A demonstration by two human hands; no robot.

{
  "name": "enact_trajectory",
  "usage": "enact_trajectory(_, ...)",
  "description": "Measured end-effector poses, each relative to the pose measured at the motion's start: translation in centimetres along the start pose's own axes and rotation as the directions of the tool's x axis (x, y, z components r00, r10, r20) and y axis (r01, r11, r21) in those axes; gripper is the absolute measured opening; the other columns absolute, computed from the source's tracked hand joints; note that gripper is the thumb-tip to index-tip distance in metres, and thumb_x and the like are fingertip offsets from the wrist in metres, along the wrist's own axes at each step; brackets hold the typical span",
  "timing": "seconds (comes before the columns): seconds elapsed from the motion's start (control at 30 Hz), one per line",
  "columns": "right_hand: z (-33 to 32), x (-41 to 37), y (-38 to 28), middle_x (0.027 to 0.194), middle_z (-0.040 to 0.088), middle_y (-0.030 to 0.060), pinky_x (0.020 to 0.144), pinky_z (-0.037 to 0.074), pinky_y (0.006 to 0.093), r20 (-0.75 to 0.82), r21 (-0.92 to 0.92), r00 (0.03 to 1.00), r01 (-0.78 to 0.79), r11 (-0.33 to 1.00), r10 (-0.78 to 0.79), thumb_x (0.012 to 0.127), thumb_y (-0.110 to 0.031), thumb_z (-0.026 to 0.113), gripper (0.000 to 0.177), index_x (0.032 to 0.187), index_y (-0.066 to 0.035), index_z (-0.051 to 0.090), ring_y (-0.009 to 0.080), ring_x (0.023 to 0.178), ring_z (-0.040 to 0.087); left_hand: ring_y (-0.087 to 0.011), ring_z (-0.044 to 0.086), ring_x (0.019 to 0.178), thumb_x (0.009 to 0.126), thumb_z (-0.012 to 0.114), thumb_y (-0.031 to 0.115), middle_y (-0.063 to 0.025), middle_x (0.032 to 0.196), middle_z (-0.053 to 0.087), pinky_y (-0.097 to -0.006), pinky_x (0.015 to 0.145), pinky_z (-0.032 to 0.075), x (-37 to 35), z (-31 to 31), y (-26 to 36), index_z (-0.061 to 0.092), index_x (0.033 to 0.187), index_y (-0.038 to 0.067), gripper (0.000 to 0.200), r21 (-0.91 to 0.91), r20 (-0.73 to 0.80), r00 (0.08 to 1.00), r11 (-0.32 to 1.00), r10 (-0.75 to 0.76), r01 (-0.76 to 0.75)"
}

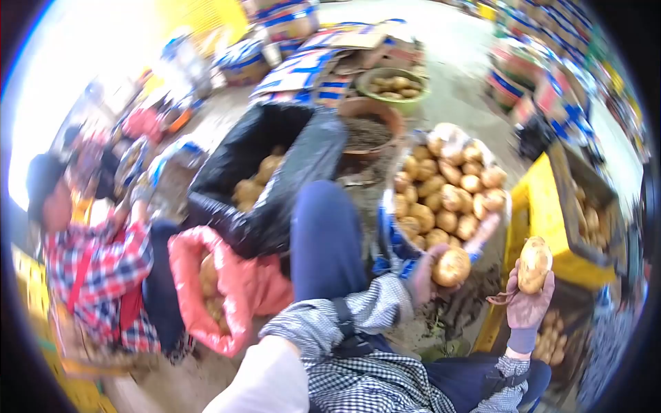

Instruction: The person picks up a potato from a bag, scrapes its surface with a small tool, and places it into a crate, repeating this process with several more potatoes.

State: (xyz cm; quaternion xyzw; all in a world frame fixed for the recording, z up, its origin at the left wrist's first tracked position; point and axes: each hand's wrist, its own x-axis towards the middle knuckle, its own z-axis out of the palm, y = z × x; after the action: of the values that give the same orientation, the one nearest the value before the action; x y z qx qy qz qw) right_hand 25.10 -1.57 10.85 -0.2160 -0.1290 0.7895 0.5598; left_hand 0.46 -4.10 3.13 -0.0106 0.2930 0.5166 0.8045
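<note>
My left hand [422, 277], in a dark glove, is closed around a round potato [452, 267] at the near edge of an open sack of potatoes [451, 189]. Farther right, my right hand [529, 303], in a pinkish glove, grips an oblong potato [534, 265] held upright, its pale side showing. That potato is in front of a yellow crate [544, 206] with potatoes inside. More potatoes [551, 339] lie low behind my right hand. My knee stands between the sack and a box lined with black plastic [227, 206].
A pink bag [241, 289] with potatoes stands at left, near a co-worker in a checked shirt [96, 275]. Beyond are a brown tub of soil-like material [372, 134], a green basin of potatoes [392, 88] and flattened cartons [303, 65]. Stacked boxes [551, 89] are at the far right.
</note>
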Motion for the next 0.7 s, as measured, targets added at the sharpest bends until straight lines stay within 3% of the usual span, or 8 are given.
enact_trajectory(0.1, 6.7, 1.4, 6.0, 0.13, 0.057, 0.0197, 0.082, 0.059, 0.0416, 0.11, -0.252, 0.993, -0.001, 0.968, 0.03, 0.097, -0.041, 0.058, 0.06, 0.141, -0.005, 0.042, 0.0331, 0.105, 0.063, -0.0251, 0.068, 0.096, 0.092, 0.059, 0.048, -0.0085, 0.116, 0.067, -0.0404, 0.071, 0.062, -1.5, -2.4, 0.0, 0.058, 0.125, 0.01, 0.05, -0.09, -0.032, 0.999, 0.996, -0.003, 0.0)
enact_trajectory(0.17, 12.9, 2.1, 10.5, 0.134, 0.055, 0.0166, 0.089, 0.057, 0.0421, 0.274, -0.426, 0.937, -0.085, 0.901, 0.218, 0.093, -0.042, 0.06, 0.064, 0.141, -0.005, 0.043, 0.0301, 0.112, 0.061, -0.0169, 0.07, 0.081, 0.086, 0.061, 0.057, -0.005, 0.099, 0.07, -0.0341, 0.061, 0.06, -0.8, -3.5, -0.2, 0.057, 0.122, 0.011, 0.058, -0.045, -0.085, 0.995, 0.997, 0.061, -0.065)
enact_trajectory(0.23, 19.7, 2.4, 15.5, 0.134, 0.055, 0.016, 0.095, 0.053, 0.0414, 0.346, -0.614, 0.905, 0.021, 0.789, 0.246, 0.089, -0.037, 0.065, 0.067, 0.142, -0.003, 0.041, 0.0269, 0.117, 0.059, -0.0165, 0.069, 0.079, 0.087, 0.062, 0.054, -0.0045, 0.097, 0.07, -0.0324, 0.061, 0.059, -1.2, -4.1, -0.4, 0.058, 0.121, 0.011, 0.055, -0.045, -0.071, 0.987, 0.988, 0.147, -0.15)
enact_trajectory(0.27, 22.6, 2.8, 17.9, 0.133, 0.055, 0.0155, 0.098, 0.051, 0.0398, 0.417, -0.634, 0.873, 0.081, 0.769, 0.252, 0.088, -0.031, 0.068, 0.068, 0.143, -0.002, 0.04, 0.0251, 0.119, 0.058, -0.0189, 0.069, 0.091, 0.091, 0.062, 0.043, -0.0062, 0.106, 0.068, -0.0335, 0.073, 0.06, 0.5, -5.6, -1.6, 0.054, 0.127, 0.01, 0.05, -0.122, -0.013, 0.978, 0.971, 0.207, -0.207)
enact_trajectory(0.33, 26.8, 4.3, 22.2, 0.132, 0.055, 0.0141, 0.101, 0.047, 0.0361, 0.504, -0.659, 0.811, 0.14, 0.739, 0.296, 0.085, -0.02, 0.072, 0.07, 0.143, 0.0, 0.039, 0.0219, 0.12, 0.056, -0.0191, 0.069, 0.091, 0.091, 0.062, 0.043, -0.0064, 0.107, 0.068, -0.0336, 0.074, 0.06, 0.2, -5.4, -1.0, 0.054, 0.127, 0.01, 0.05, -0.146, -0.011, 0.971, 0.96, 0.24, -0.239)
enact_trajectory(0.43, 30.1, 5.6, 28.5, 0.128, 0.057, 0.0115, 0.101, 0.046, 0.0329, 0.477, -0.7, 0.769, 0.04, 0.713, 0.426, 0.081, -0.011, 0.076, 0.069, 0.14, 0.001, 0.041, 0.019, 0.117, 0.057, -0.0193, 0.069, 0.093, 0.091, 0.062, 0.042, -0.0065, 0.108, 0.067, -0.0338, 0.075, 0.059, -0.8, -5.6, -0.1, 0.054, 0.128, 0.01, 0.05, -0.191, -0.022, 0.962, 0.944, 0.271, -0.271)
enact_trajectory(0.6, 31.4, 5.1, 37.5, 0.124, 0.057, 0.0097, 0.097, 0.048, 0.0308, 0.498, -0.785, 0.692, 0.104, 0.611, 0.522, 0.077, -0.016, 0.082, 0.073, 0.138, -0.001, 0.043, 0.0173, 0.112, 0.058, -0.0196, 0.068, 0.095, 0.092, 0.062, 0.04, -0.0068, 0.11, 0.067, -0.0341, 0.077, 0.059, -2.4, -6.3, 1.0, 0.053, 0.129, 0.009, 0.049, -0.257, -0.048, 0.951, 0.916, 0.306, -0.308)
enact_trajectory(0.7, 32.2, 2.7, 41.6, 0.124, 0.056, 0.0112, 0.095, 0.049, 0.0308, 0.548, -0.821, 0.632, 0.281, 0.497, 0.547, 0.073, -0.022, 0.086, 0.077, 0.134, 0.0, 0.045, 0.0173, 0.111, 0.058, -0.0198, 0.068, 0.096, 0.092, 0.062, 0.039, -0.007, 0.111, 0.067, -0.0343, 0.078, 0.059, -3.6, -6.6, 1.8, 0.052, 0.129, 0.009, 0.049, -0.287, -0.062, 0.947, 0.903, 0.316, -0.32)
